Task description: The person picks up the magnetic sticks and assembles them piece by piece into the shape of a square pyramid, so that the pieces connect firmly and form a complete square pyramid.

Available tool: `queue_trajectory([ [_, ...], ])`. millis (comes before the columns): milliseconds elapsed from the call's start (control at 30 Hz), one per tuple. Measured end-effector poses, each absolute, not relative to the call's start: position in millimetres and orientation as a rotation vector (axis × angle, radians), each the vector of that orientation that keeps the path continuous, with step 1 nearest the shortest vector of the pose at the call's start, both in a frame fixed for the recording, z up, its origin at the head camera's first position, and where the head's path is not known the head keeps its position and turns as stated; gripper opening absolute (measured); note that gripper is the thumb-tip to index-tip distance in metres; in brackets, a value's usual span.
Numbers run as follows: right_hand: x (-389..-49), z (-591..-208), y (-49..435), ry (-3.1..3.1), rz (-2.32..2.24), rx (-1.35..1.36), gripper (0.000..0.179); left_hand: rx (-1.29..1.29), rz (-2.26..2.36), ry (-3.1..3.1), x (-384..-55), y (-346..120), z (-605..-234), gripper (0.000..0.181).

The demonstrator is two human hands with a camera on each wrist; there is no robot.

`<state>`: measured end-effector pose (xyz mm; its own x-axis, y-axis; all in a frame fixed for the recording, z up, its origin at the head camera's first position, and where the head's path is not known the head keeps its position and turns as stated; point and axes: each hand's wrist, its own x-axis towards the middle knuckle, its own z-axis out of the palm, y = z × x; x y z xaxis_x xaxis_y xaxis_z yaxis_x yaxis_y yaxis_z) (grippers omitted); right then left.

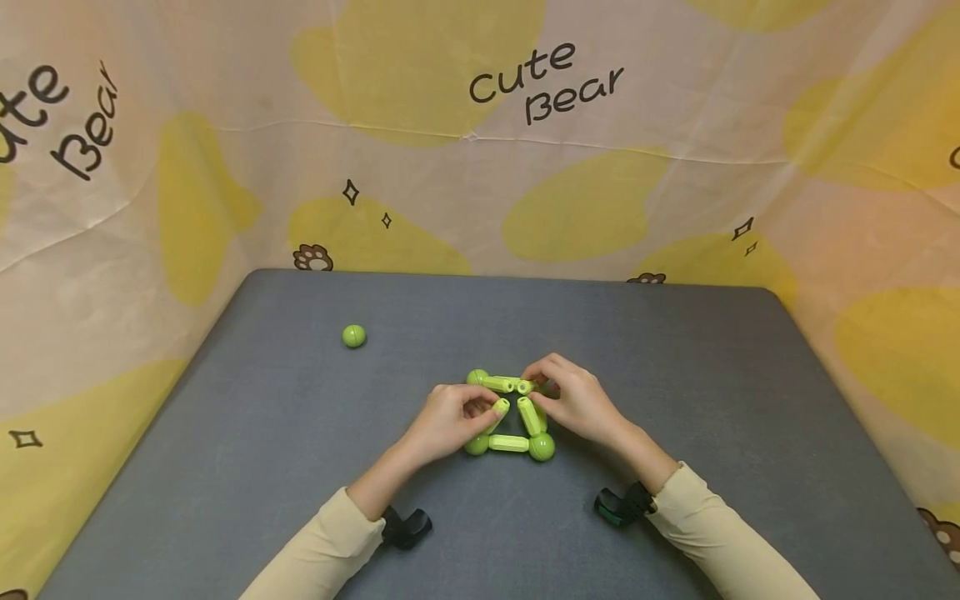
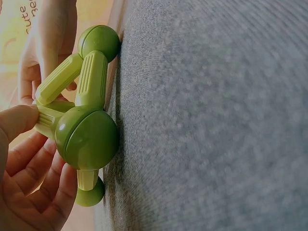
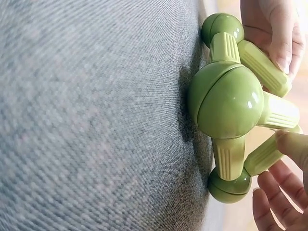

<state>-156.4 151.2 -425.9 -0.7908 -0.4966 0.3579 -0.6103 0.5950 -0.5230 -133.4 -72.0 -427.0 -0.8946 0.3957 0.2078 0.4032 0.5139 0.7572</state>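
A toy frame of darker green balls and light green ribbed building sticks sits low on the table in the head view. Its near right ball and near left ball are joined by a near stick. My left hand pinches the leaning stick that rises from the near left ball. On the far right side, my right hand pinches another leaning stick between thumb and fingers. A third leaning stick rises from the near right ball. The far right ball is hidden behind my right hand in the head view.
One loose green ball lies on the grey table, farther back and left of the frame. A printed cloth hangs behind the table and at both sides. Dark wrist cameras sit under both sleeves, close over the tabletop.
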Motion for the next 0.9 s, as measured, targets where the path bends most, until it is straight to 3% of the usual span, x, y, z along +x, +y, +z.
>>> queue_trajectory([
  [900,-147,-425,153,-2.621,0.98,0.866,0.023,-0.748,-1.329,-2.616,-144,-80,-422,0.009],
])
